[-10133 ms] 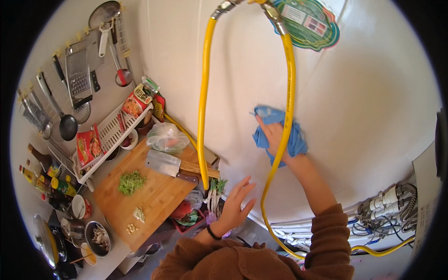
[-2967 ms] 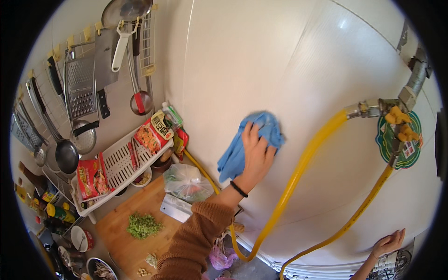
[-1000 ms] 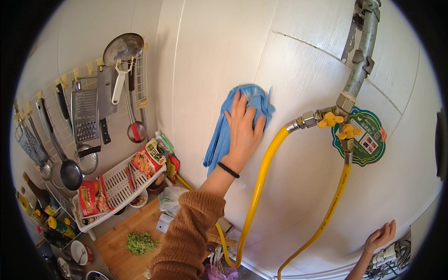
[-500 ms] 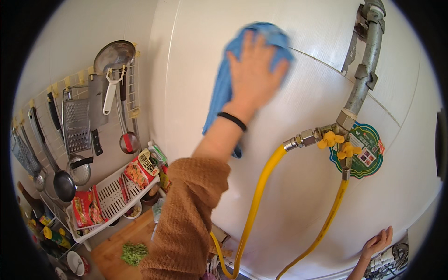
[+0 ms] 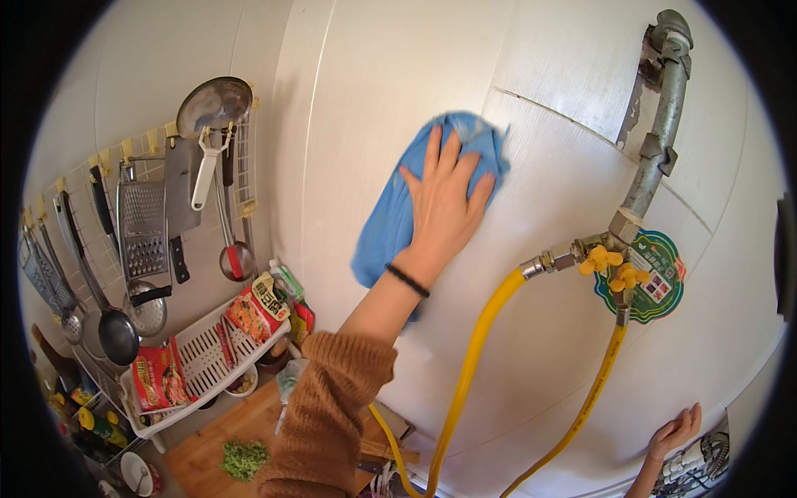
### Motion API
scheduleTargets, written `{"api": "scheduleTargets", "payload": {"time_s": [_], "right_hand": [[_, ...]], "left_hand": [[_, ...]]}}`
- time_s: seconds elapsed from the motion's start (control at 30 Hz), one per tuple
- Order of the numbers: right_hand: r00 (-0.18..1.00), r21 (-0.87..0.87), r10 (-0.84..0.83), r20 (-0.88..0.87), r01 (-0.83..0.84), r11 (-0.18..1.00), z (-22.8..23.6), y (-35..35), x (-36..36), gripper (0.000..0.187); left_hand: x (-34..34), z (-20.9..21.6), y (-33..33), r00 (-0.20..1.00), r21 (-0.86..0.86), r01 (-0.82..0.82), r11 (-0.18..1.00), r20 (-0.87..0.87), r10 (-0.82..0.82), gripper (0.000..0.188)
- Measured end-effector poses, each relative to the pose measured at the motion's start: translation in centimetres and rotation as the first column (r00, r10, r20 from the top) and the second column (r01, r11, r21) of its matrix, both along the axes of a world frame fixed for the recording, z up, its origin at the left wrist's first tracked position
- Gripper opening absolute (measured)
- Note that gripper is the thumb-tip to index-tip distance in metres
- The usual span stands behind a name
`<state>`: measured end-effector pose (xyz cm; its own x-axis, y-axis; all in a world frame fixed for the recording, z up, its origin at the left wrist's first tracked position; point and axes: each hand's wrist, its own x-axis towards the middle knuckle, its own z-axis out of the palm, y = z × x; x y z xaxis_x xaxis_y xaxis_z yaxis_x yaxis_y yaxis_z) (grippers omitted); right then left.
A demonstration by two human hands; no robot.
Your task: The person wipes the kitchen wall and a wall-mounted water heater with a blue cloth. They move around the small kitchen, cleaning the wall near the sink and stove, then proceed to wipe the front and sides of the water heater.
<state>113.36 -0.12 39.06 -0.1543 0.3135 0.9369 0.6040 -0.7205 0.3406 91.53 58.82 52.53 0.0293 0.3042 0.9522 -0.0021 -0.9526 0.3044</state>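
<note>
My left hand [image 5: 448, 199], with a black band at the wrist and a brown sleeve pushed up the forearm, lies with spread fingers on a blue cloth [image 5: 386, 236]. It presses the cloth flat to the white wall panel [image 5: 548, 349]; part of the cloth hangs down past the wrist. Low on the right, my right hand [image 5: 677, 430] is raised by the wall with its fingers loosely stretched and nothing visible in it. Right of the cloth, a grey metal pipe [image 5: 660, 124] runs down to yellow valve handles [image 5: 602, 260] and a yellow hose [image 5: 477, 349].
On the left wall hang a ladle [image 5: 118, 336], a grater [image 5: 143, 228], a cleaver [image 5: 181, 183] and other utensils. Below them, a white slotted rack [image 5: 203, 365] holds red packets. Chopped greens [image 5: 243, 459] lie on a wooden board [image 5: 199, 444]. Cables [image 5: 706, 456] are bunched near my right hand.
My left hand and the blue cloth have slid down the wall. The view has shifted slightly. My right hand stays about where it was.
</note>
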Motion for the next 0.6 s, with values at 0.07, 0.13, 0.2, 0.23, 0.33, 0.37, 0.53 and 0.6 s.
{"api": "scheduleTargets", "payload": {"time_s": [0.07, 0.13, 0.2, 0.23, 0.33, 0.37, 0.53, 0.6], "right_hand": [[1.000, 0.011, 0.002, -0.019, -0.002, 1.000, -0.2, 0.1, 0.1, 0.034], [1.000, 0.008, -0.009, -0.028, 0.010, 1.000, -0.3, 0.1, -0.1, 0.033], [0.999, -0.005, -0.033, -0.013, 0.033, 0.999, 0.0, 0.3, -0.8, 0.032], [0.999, 0.002, -0.032, -0.014, 0.032, 0.999, -0.2, 0.2, -0.8, 0.032], [1.000, 0.011, -0.007, -0.004, 0.007, 1.000, 0.0, 0.5, -0.2, 0.032], [1.000, 0.016, -0.003, 0.003, 0.003, 1.000, -0.1, 0.6, -0.1, 0.032], [1.000, 0.026, 0.019, -0.009, -0.019, 0.999, -0.2, 0.0, 0.0, 0.032], [0.999, 0.039, 0.042, -0.023, -0.041, 0.998, -0.4, 0.1, 0.2, 0.032]], "left_hand": [[-0.1, 0.3, 0.1, 0.999, 0.011, 0.030, 0.999, -0.010, -0.030, 0.023], [-0.2, -1.2, 0.1, 0.997, 0.047, 0.035, 0.998, -0.071, -0.031, 0.022], [0.1, -4.0, 0.4, 0.996, 0.057, 0.024, 0.998, -0.086, -0.019, 0.022], [0.4, -4.7, 0.6, 0.996, 0.064, 0.020, 0.998, -0.092, -0.014, 0.022], [0.1, -1.5, -0.5, 0.999, -0.003, 0.041, 0.999, -0.006, -0.041, 0.025], [0.1, -0.3, -0.9, 0.998, -0.025, 0.053, 0.998, 0.027, -0.053, 0.025], [0.6, -3.5, -0.3, 0.997, -0.004, 0.072, 0.997, -0.037, -0.072, 0.026], [0.1, -4.8, -0.5, 0.995, -0.031, 0.058, 0.998, -0.083, -0.060, 0.026]]}}
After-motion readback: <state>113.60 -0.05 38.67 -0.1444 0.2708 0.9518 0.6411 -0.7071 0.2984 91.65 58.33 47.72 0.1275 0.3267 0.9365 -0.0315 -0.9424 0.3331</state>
